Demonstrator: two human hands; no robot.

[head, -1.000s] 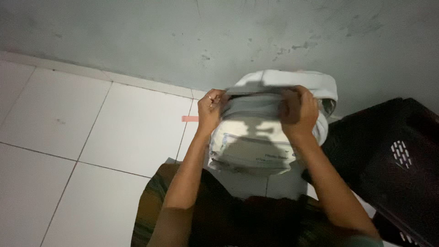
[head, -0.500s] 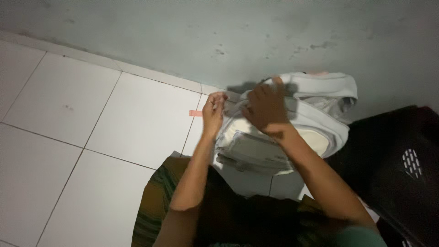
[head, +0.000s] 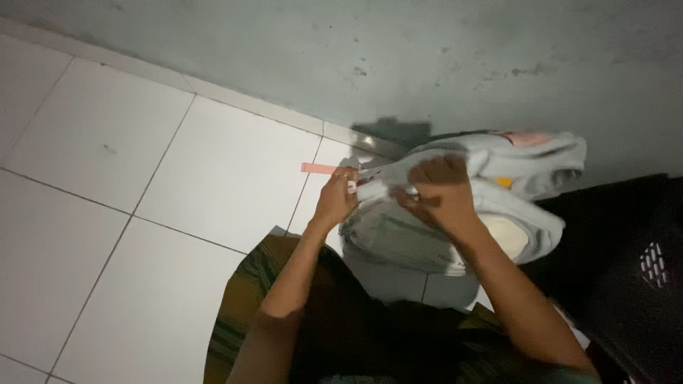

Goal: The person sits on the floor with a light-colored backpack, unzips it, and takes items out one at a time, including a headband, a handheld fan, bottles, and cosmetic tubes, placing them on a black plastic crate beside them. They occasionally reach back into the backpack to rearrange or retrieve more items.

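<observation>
- Since the earlier frames the right hand (head: 437, 193) has crossed leftward over the folded white garment (head: 455, 213) and now sits close to the left hand (head: 336, 199); the bundle's top fold has spread toward the right
- The garment is held up just above the white tiled floor (head: 142, 178), near the grey wall (head: 356, 50)
- Left grip is clenched on the garment's left edge; right grip is clenched on the fold beside it
- A small pink strip (head: 318, 168) lies on the floor, just left of the left hand
- The dark basket (head: 633, 277) at right is cut off by the frame and dim; the patterned cloth (head: 245, 299) beneath the arms is hard to make out
</observation>
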